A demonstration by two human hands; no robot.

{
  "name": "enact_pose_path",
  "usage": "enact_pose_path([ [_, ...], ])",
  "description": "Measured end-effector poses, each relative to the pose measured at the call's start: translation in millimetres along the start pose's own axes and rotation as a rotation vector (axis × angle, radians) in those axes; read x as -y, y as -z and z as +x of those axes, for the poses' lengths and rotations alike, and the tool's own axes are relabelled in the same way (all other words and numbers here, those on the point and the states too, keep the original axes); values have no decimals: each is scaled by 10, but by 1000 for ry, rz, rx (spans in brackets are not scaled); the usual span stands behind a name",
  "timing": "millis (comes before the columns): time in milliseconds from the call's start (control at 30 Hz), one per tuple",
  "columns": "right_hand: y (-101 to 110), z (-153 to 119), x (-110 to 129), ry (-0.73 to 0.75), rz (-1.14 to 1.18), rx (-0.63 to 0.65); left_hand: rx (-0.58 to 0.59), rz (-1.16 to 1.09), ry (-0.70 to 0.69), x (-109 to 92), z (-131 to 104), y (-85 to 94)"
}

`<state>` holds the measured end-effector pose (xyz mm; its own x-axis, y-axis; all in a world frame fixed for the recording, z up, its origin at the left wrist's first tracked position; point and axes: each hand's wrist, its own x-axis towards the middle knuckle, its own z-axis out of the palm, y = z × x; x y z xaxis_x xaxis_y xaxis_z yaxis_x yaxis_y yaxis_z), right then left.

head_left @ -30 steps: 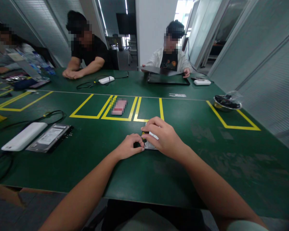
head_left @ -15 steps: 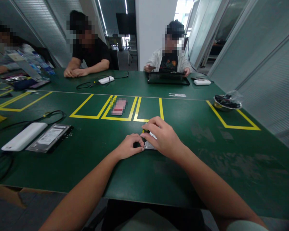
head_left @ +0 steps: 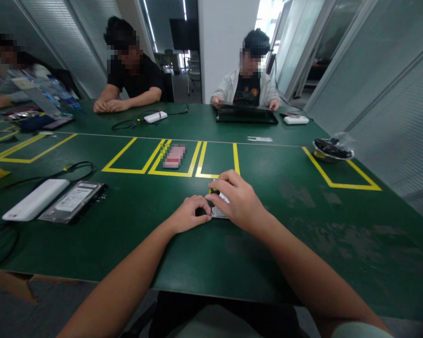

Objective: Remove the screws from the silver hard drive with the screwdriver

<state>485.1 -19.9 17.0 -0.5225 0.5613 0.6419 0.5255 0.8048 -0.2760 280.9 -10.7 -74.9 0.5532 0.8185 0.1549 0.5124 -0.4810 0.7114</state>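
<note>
A small silver hard drive [head_left: 219, 213] lies on the green table in front of me, mostly covered by my hands. At its left edge rests my left hand [head_left: 192, 214], thumb and index finger curved against it and steadying it. My right hand [head_left: 238, 199] arches over the drive, its fingers closed around a short black-and-yellow screwdriver [head_left: 214, 191]. Only a bit of that handle shows between thumb and fingers; its tip is hidden. Part of a white label peeks out under the right hand.
Left of me lie a larger hard drive [head_left: 74, 202], a white power bank [head_left: 35, 199] and black cables. Yellow tape outlines [head_left: 218, 176] mark the table, one around a pink phone-like object [head_left: 174, 156]. A bowl of dark items [head_left: 333, 149] stands far right. Three people sit opposite.
My hands stay in nearly the same place on the drive. Across the table, the person at right has shifted the dark flat panel, now holding it with both hands.
</note>
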Motion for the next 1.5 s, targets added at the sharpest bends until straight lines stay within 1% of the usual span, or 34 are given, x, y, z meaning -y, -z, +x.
enact_pose_path([
  [300, 78, 23, 33, 5, 94, 58, 9, 17, -18, 14, -1, 4],
  [467, 80, 27, 24, 30, 123, 40, -7, 9, -8, -7, 0, 11],
  [700, 84, 21, 21, 29, 160, 33, -6, 2, 5, 6, 0, 7],
  [933, 79, 26, 20, 6, 155, 48, -7, 0, -10, -5, 0, 8],
  [1167, 77, 15, -4, 44, 182, 35, 1, -1, 7, 17, 3, 0],
  [1500, 93, 32, 11, 22, 174, 42, -12, -1, -14, 35, -6, -4],
])
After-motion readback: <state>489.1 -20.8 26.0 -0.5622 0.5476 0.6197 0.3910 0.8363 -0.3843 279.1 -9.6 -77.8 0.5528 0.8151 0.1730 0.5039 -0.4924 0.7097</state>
